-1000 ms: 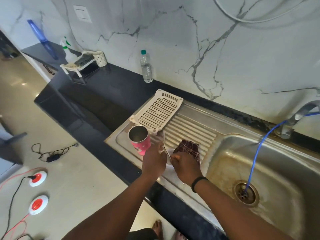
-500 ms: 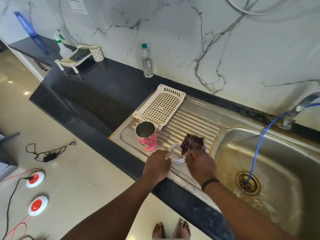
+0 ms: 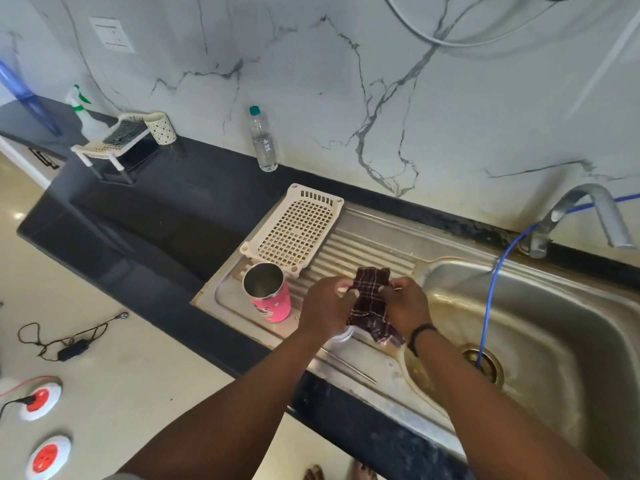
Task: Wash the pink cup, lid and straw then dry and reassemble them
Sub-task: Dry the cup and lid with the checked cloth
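Both hands [image 3: 325,303] [image 3: 405,304] grip the checked cloth [image 3: 369,303] beside the pink cup [image 3: 272,299], above the lid [image 3: 343,333].

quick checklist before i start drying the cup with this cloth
1. Cloth held: ok, left hand and right hand each pinch an edge.
2. Pink cup upright on the drainboard: ok.
3. Cup within reach: ok, just beside the left hand.
4. Lid located: ok, under the hands, partly hidden.
5. Straw located: ok, lying near the front edge.
6. Cup inside rinsed clean: cannot tell.
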